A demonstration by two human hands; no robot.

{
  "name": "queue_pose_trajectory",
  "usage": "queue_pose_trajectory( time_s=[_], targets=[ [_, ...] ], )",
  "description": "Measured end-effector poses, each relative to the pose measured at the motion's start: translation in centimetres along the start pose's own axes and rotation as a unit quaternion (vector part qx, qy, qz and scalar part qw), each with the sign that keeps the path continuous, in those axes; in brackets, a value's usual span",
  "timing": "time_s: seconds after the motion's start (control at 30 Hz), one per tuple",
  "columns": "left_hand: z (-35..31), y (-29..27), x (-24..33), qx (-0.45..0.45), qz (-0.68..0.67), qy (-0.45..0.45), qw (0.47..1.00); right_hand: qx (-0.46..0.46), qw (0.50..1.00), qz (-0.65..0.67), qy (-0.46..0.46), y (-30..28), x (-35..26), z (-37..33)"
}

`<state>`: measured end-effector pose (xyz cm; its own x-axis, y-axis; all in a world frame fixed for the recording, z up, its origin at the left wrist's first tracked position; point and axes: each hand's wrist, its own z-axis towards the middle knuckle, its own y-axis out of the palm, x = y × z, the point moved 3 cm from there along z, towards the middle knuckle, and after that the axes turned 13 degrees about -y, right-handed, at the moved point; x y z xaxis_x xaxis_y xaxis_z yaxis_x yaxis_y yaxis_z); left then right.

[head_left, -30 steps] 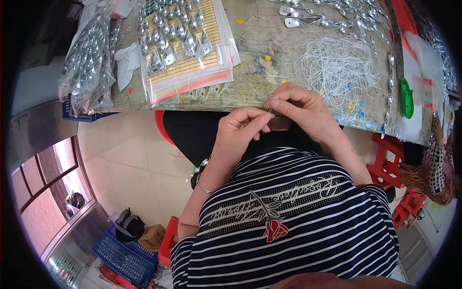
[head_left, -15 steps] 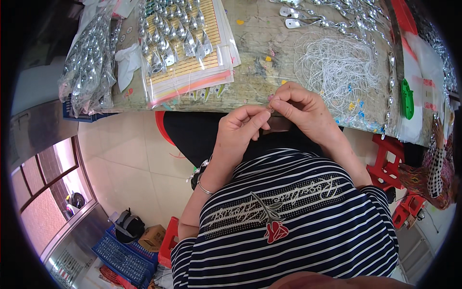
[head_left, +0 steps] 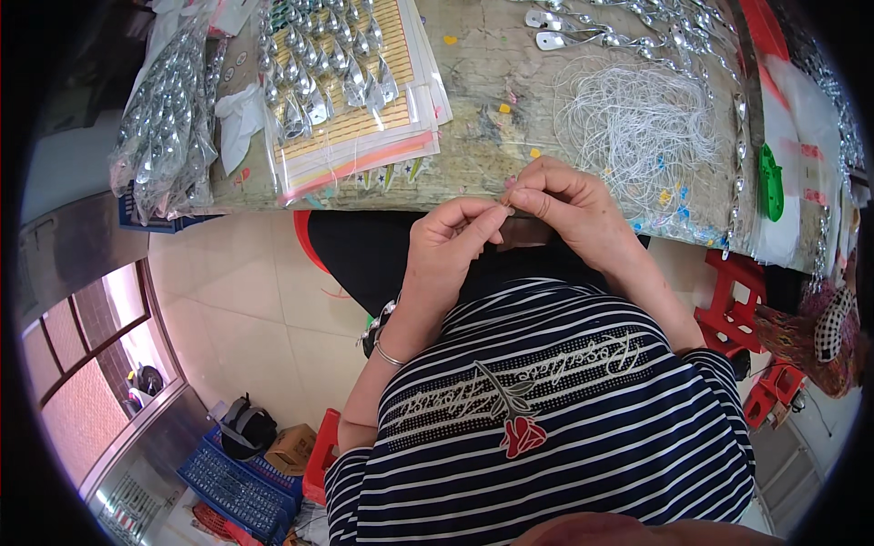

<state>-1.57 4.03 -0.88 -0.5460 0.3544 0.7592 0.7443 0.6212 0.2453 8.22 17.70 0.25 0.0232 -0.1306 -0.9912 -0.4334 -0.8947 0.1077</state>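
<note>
Just off the table's near edge, my left hand (head_left: 452, 238) and my right hand (head_left: 572, 211) meet fingertip to fingertip. Both are pinched closed, thumb against forefinger. Whatever lies between the fingertips is too small to make out. A loose tangle of thin white string (head_left: 637, 127) lies on the table beyond my right hand. Left of it, shiny twisted silver strips (head_left: 350, 77) rest on a yellow striped sheet in clear plastic (head_left: 401, 36). More twisted silver strips (head_left: 583, 41) with flat, holed ends lie at the far right.
A plastic bag of silver twists (head_left: 168, 136) hangs over the table's left end. A green tool-like object (head_left: 770, 182) lies at the right edge. Red stools (head_left: 728, 305) stand below right. Blue crates (head_left: 232, 482), a black bag (head_left: 248, 428) and a cardboard box (head_left: 291, 448) sit on the floor at left.
Both hands have shifted very slightly left, still pinched together. At the far right, a patterned cloth with a checked part has moved. The things on the table look the same.
</note>
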Motion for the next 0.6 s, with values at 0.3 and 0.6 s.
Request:
queue_pose_trajectory(
  time_s=[0.3,0.6],
  targets=[
    [-0.06,-0.02,-0.25,-0.015,-0.011,0.009,1.0,0.02,0.998,0.044,0.043,0.23,0.21,-0.36],
    [-0.1,-0.07,-0.18,-0.011,-0.005,0.019,1.0,0.032,0.992,0.111,0.056,-0.13,0.2,-0.79]
  ],
)
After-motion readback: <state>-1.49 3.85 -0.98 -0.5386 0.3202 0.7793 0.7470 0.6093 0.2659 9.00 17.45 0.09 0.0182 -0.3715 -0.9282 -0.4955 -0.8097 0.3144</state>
